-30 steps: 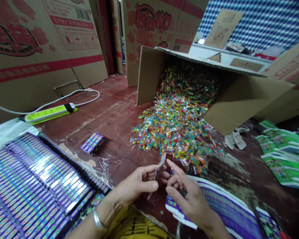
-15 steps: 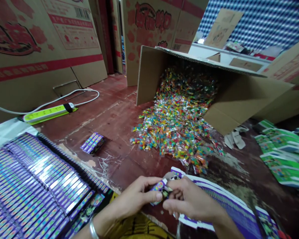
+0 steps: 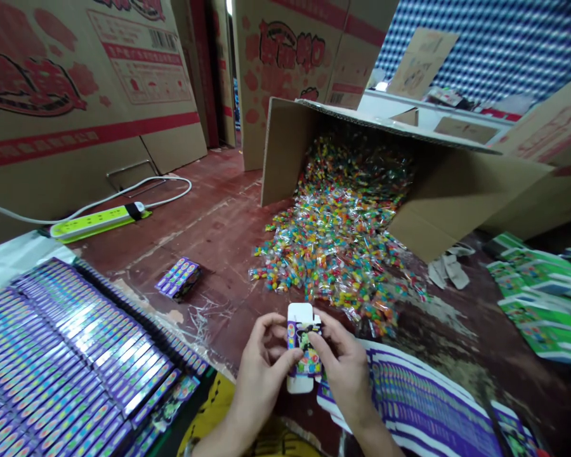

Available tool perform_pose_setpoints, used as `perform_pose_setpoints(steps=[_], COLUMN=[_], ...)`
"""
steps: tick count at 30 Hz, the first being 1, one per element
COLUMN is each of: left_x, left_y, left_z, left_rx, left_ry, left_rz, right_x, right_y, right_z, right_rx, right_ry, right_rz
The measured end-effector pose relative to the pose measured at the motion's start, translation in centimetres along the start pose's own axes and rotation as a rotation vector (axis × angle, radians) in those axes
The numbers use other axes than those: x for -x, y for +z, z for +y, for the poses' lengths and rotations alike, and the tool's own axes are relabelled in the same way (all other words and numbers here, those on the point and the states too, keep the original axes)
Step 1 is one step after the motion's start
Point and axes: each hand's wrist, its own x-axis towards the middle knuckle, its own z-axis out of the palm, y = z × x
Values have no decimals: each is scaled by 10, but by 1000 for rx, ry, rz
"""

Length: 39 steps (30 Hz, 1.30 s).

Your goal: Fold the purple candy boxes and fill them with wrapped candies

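Observation:
Between my two hands is a small purple candy box with a printed front; its white end flaps stick out at top and bottom. My left hand grips its left side, thumb on the front. On the other side my right hand holds the box, its thumb pressing the face. Right beside that hand lies a fanned row of flat purple cartons. Beyond both hands, clear packets of colourful candy spill out of a tipped cardboard box.
Rows of purple boxes fill the left side. A few purple boxes lie apart on the red-brown table. Behind is a power strip with a white cable. Green cartons are stacked at right. Large cardboard boxes stand behind.
The box has come upright, its printed front and white flaps now showing. My hands have shifted from working close together to holding it from both sides.

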Motion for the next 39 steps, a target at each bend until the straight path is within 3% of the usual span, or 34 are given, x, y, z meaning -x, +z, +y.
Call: perform_pose_setpoints(steps=[2,6,13,16,20,24,31,36,39], left_x=[2,4,-3,-4,-7,-9,-2,-1,-3], left_y=[-2,-7,-23,-24,-21,-22,-25,-24,-26], left_z=[2,9,19,20,20,22,20,20,22], left_rx=[-13,-56,-68,-96,39,75,-34,-46,-20], left_ry=[34,28,-56,-27,-25,-51,-31,-41,-52], left_rz=[-34,-165,-375,-353,-269,-231,-195,-214,-222], right_x=[0,1,-1,-2,-8,-18,-33,-40,-37], right_y=[3,6,3,4,9,6,-2,-4,-3], right_z=[3,6,2,4,4,-6,-11,-9,-14], right_rx=[-56,-5,14,-17,-185,-265,-312,-309,-172], right_ry=[-7,-179,-220,-198,-108,-78,265,289,169], right_rz=[32,89,-39,-52,15,-150,-336,-358,-294])
